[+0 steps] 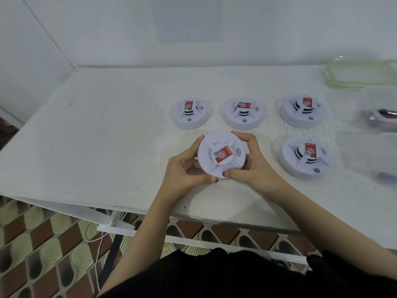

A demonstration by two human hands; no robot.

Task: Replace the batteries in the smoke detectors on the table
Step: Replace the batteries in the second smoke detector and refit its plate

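- Both of your hands are clamped on one smoke detector (222, 155), lifted just above the surface (96, 136): your left hand (187, 171) cups its left rim and your right hand (250, 160) wraps the right rim, thumbs meeting at the near edge.
- It faces you label side up, so the battery side is hidden and I cannot tell whether the base has come loose.
- Four other detectors rest on the surface: three in a row behind, at (191, 114), (245, 114) and (303, 110), and one to the right (306, 157).
- Clear containers (378, 117) sit at the far right; their contents are too blurred to name.
- Likely risk: if you twist with a shallow fingertip hold, the smooth rim may slip and the unit drop onto the surface.
- Forcing the turn the wrong way could crack the tabs.
- Swinging your right elbow out might knock the nearby detector.
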